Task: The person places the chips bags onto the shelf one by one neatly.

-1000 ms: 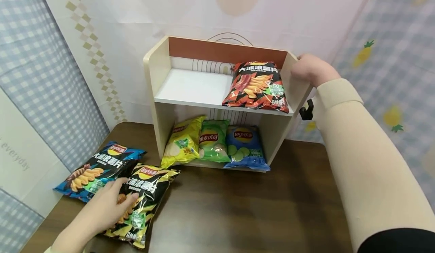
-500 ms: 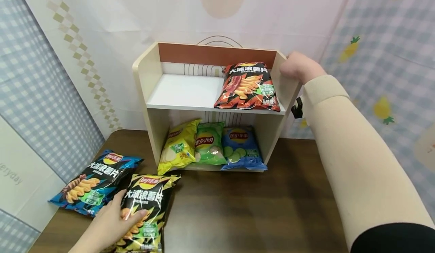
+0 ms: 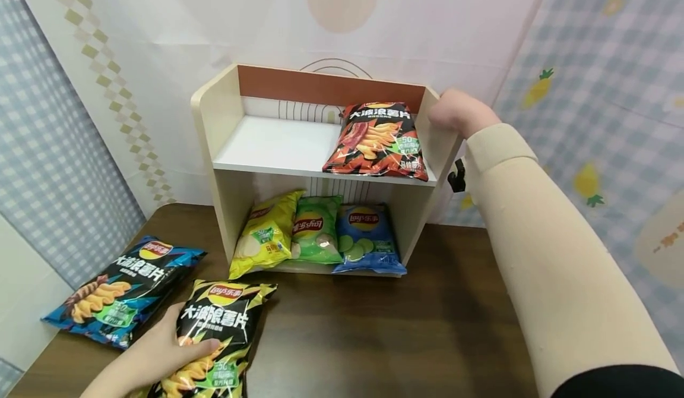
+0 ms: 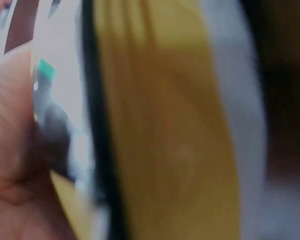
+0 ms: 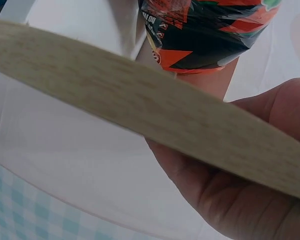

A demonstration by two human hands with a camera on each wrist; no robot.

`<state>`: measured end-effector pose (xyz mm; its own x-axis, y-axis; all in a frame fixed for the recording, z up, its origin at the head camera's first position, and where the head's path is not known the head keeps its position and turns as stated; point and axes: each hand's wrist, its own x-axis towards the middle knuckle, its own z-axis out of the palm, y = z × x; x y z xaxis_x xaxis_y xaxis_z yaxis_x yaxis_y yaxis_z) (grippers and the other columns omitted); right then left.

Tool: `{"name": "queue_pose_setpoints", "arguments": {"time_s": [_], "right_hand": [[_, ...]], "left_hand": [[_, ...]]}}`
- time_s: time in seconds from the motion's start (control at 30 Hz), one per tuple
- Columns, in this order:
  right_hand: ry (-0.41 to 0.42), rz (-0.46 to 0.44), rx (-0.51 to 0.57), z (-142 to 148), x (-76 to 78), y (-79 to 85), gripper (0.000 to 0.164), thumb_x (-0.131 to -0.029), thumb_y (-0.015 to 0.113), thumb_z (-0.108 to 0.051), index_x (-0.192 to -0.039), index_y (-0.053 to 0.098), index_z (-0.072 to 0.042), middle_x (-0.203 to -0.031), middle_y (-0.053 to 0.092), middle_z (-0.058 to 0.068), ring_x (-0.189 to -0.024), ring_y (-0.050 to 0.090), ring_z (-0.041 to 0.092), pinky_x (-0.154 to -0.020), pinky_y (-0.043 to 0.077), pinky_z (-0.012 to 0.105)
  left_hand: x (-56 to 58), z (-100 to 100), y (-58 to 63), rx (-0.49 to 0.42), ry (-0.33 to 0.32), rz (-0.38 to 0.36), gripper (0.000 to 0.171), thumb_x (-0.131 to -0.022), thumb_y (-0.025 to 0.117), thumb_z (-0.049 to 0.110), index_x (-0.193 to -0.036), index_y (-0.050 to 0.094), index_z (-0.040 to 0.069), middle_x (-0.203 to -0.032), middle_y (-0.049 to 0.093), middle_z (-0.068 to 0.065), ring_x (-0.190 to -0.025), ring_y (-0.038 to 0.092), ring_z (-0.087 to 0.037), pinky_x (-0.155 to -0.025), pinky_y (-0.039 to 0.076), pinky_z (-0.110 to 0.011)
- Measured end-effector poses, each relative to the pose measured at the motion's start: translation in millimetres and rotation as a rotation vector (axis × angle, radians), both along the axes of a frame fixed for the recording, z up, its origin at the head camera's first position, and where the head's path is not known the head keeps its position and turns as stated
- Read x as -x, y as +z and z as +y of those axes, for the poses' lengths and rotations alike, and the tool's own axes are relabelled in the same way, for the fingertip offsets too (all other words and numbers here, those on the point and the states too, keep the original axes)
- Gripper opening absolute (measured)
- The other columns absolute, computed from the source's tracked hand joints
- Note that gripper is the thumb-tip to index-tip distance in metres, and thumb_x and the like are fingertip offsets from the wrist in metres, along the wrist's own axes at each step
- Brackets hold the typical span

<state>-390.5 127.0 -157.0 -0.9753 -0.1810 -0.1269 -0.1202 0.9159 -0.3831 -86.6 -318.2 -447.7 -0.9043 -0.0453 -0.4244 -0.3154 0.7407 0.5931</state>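
Observation:
My left hand (image 3: 155, 350) grips a black and yellow bag of potato chips (image 3: 224, 321) by its left side, thumb across the front and the other fingers hidden. Blurred and close, the bag's yellow surface (image 4: 165, 120) fills much of the left wrist view. At the upper right, my right hand (image 3: 462, 113) holds the side panel of a small two-tier shelf (image 3: 283, 142). In the right wrist view the panel's wooden edge (image 5: 140, 92) runs between thumb and fingers. A red bag of chips (image 3: 374, 139) leans on the top tier, beside that panel.
On the lower tier stand yellow (image 3: 267, 237), green (image 3: 316, 231) and blue (image 3: 369, 237) chip bags side by side. A blue and black chip bag (image 3: 123, 291) lies on the brown table (image 3: 385, 327) at the left. Patterned cloth (image 3: 267, 18) hangs behind and around.
My left hand has taken a fuller grip on the black and yellow bag, which has shifted away from the blue and black one. The right hand keeps holding the shelf. The head view has shifted.

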Motion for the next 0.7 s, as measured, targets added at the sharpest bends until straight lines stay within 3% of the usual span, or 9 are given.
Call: {"name": "queue_pose_setpoints", "arguments": {"time_s": [0.13, 0.23, 0.47, 0.57, 0.7], "right_hand": [[-0.006, -0.006, -0.012, 4.0, -4.4, 5.6, 0.051, -0.087, 0.035, -0.008, -0.135, 0.038, 0.009, -0.123, 0.049, 0.024, -0.105, 0.051, 0.037, -0.088, 0.043, 0.049], [-0.010, -0.010, -0.025, 6.3, -9.2, 8.4, 0.052, -0.087, 0.034, -0.008, -0.137, 0.036, 0.008, -0.124, 0.048, 0.024, -0.106, 0.050, 0.037, -0.089, 0.043, 0.049], [-0.009, -0.040, -0.022, 11.8, -21.2, 10.9, 0.054, -0.087, 0.035, -0.007, -0.138, 0.033, 0.009, -0.122, 0.048, 0.024, -0.105, 0.051, 0.037, -0.085, 0.045, 0.047], [0.002, -0.035, -0.027, 13.4, -23.9, 12.1, 0.054, -0.087, 0.034, -0.007, -0.138, 0.032, 0.009, -0.121, 0.048, 0.024, -0.104, 0.051, 0.037, -0.083, 0.045, 0.047], [0.007, -0.031, -0.039, 15.3, -26.7, 13.6, 0.055, -0.087, 0.033, -0.008, -0.139, 0.030, 0.008, -0.121, 0.046, 0.024, -0.103, 0.051, 0.037, -0.082, 0.046, 0.047]], "left_hand": [[5.0, -8.8, 3.9, -0.173, -0.024, -0.039, 0.102, -0.090, 0.063, 0.050, -0.149, 0.003, -0.007, -0.144, 0.015, -0.045, -0.124, 0.034, -0.060, -0.084, 0.043, -0.061], [1.4, -12.8, -0.3, -0.270, -0.023, -0.077, 0.094, -0.093, 0.061, 0.045, -0.151, 0.002, -0.001, -0.147, 0.009, -0.042, -0.129, 0.024, -0.061, -0.087, 0.040, -0.061], [-11.7, -14.4, -11.7, -0.263, -0.052, -0.112, 0.090, -0.096, 0.056, 0.044, -0.149, 0.002, -0.003, -0.146, 0.006, -0.045, -0.128, 0.020, -0.064, -0.085, 0.040, -0.064], [-14.0, -10.2, -11.8, -0.251, -0.056, -0.107, 0.090, -0.096, 0.056, 0.045, -0.149, 0.002, -0.003, -0.146, 0.008, -0.045, -0.126, 0.026, -0.063, -0.085, 0.040, -0.064], [-13.3, 0.5, -11.5, -0.170, -0.095, -0.071, 0.093, -0.093, 0.060, 0.048, -0.149, 0.007, -0.004, -0.144, 0.017, -0.044, -0.120, 0.042, -0.057, -0.084, 0.043, -0.062]]}}
